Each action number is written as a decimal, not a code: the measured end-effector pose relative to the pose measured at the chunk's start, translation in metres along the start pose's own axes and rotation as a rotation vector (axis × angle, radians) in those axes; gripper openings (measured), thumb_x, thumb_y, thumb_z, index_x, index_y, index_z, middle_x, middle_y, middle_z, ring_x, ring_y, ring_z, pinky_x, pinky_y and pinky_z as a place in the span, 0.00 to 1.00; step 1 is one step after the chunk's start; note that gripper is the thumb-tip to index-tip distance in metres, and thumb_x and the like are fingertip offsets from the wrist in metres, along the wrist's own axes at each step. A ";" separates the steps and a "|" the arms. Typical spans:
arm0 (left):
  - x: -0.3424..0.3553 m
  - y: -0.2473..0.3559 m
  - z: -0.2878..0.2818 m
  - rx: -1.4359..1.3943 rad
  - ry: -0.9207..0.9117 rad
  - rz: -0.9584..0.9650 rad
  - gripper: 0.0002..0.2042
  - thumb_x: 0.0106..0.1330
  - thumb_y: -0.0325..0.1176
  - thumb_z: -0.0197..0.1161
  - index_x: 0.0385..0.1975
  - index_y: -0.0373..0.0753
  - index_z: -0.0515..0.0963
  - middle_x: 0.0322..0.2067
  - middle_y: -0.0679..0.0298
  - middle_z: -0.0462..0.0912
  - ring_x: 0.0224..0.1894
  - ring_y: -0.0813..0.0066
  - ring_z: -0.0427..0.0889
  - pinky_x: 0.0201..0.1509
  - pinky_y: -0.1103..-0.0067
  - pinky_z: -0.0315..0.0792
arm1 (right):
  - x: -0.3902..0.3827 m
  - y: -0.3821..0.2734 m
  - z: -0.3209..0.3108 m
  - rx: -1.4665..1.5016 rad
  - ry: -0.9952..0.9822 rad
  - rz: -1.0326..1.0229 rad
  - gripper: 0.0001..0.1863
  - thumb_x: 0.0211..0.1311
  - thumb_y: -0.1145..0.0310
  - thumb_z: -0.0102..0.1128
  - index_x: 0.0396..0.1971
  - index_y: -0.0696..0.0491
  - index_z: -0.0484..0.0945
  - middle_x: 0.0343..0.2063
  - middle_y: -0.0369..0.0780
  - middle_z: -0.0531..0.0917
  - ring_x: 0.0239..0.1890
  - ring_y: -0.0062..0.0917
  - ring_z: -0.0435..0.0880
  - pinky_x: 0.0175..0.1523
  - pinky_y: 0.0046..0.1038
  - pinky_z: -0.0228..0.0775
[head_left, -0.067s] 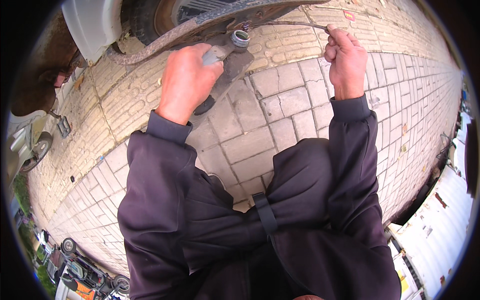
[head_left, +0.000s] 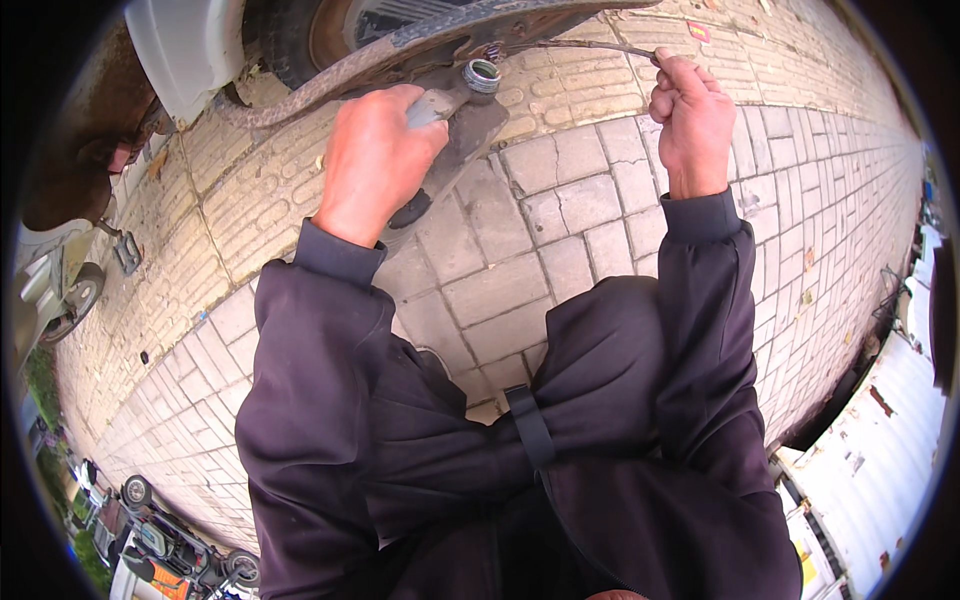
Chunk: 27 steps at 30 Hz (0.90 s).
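Near the rusty bar of a vehicle, my left hand [head_left: 376,155] is closed around a grey, flat-sided piece [head_left: 432,108]. Its kind cannot be made out, since the fingers cover most of it. Just past its far end is a grey, open-topped threaded neck [head_left: 482,76]; whether the two are joined is unclear. A dark end [head_left: 410,211] shows below the palm. Over at the right, my right hand [head_left: 692,118] pinches the end of a thin dark rod [head_left: 600,46], which runs left to the rusty bar [head_left: 400,52], by a small coil spring [head_left: 490,50].
A wheel [head_left: 290,45] and a white body panel [head_left: 187,50] stand behind the bar. Pale paving bricks [head_left: 570,210] lie beneath my hands. A small red packet [head_left: 698,32] lies far right. Parked vehicles [head_left: 165,530] are at lower left, and a white corrugated sheet [head_left: 870,430] at lower right.
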<state>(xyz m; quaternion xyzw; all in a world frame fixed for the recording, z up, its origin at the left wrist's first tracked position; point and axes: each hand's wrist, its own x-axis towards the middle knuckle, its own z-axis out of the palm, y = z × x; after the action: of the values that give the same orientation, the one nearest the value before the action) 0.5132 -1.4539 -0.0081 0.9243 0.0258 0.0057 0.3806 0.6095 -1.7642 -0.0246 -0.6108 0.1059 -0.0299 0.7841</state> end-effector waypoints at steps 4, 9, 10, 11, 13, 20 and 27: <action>0.003 -0.002 0.004 0.019 0.046 0.046 0.19 0.58 0.35 0.71 0.46 0.30 0.88 0.38 0.37 0.87 0.45 0.36 0.87 0.50 0.56 0.80 | 0.002 0.007 0.007 -0.005 0.006 -0.019 0.10 0.66 0.74 0.76 0.30 0.62 0.83 0.23 0.37 0.80 0.16 0.18 0.71 0.22 0.23 0.56; 0.004 -0.003 0.005 0.019 0.023 0.014 0.20 0.58 0.35 0.71 0.47 0.30 0.88 0.39 0.38 0.88 0.47 0.37 0.87 0.51 0.57 0.80 | 0.002 0.016 0.015 -0.051 -0.005 -0.043 0.11 0.67 0.73 0.77 0.30 0.61 0.83 0.23 0.36 0.80 0.16 0.17 0.71 0.22 0.23 0.55; 0.004 -0.003 0.005 0.014 0.021 0.003 0.20 0.58 0.36 0.71 0.47 0.30 0.88 0.39 0.38 0.88 0.47 0.37 0.87 0.51 0.57 0.80 | 0.003 0.017 0.016 -0.059 0.006 -0.046 0.11 0.68 0.72 0.76 0.30 0.60 0.82 0.23 0.36 0.79 0.16 0.17 0.69 0.22 0.23 0.54; 0.004 -0.003 0.005 0.017 0.020 0.004 0.20 0.58 0.36 0.71 0.47 0.30 0.88 0.39 0.38 0.88 0.47 0.37 0.87 0.52 0.57 0.80 | 0.004 0.017 0.015 -0.065 -0.007 -0.053 0.11 0.69 0.72 0.76 0.30 0.60 0.82 0.23 0.35 0.79 0.16 0.16 0.68 0.23 0.24 0.53; 0.004 -0.003 0.004 0.022 0.019 0.005 0.20 0.58 0.36 0.71 0.48 0.30 0.88 0.40 0.38 0.88 0.47 0.37 0.87 0.52 0.57 0.81 | 0.006 0.019 0.015 -0.071 -0.017 -0.069 0.12 0.68 0.72 0.76 0.29 0.60 0.82 0.22 0.35 0.79 0.16 0.16 0.68 0.23 0.23 0.54; 0.004 -0.002 0.004 0.016 0.023 -0.010 0.20 0.58 0.36 0.71 0.48 0.31 0.88 0.40 0.39 0.88 0.47 0.38 0.87 0.52 0.58 0.81 | 0.001 0.018 0.015 -0.102 -0.047 -0.138 0.12 0.68 0.71 0.77 0.28 0.59 0.83 0.22 0.34 0.80 0.17 0.15 0.69 0.24 0.21 0.55; 0.003 0.000 0.002 -0.007 0.021 -0.004 0.17 0.58 0.35 0.71 0.43 0.31 0.88 0.38 0.39 0.88 0.45 0.36 0.87 0.50 0.57 0.80 | -0.014 0.008 0.026 -0.188 -0.050 -0.188 0.09 0.67 0.71 0.78 0.37 0.61 0.87 0.24 0.32 0.82 0.19 0.10 0.69 0.24 0.17 0.54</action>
<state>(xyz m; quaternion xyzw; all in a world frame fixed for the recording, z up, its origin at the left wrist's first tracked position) 0.5166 -1.4551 -0.0094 0.9229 0.0318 0.0146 0.3834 0.6001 -1.7354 -0.0242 -0.6894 0.0309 -0.0777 0.7196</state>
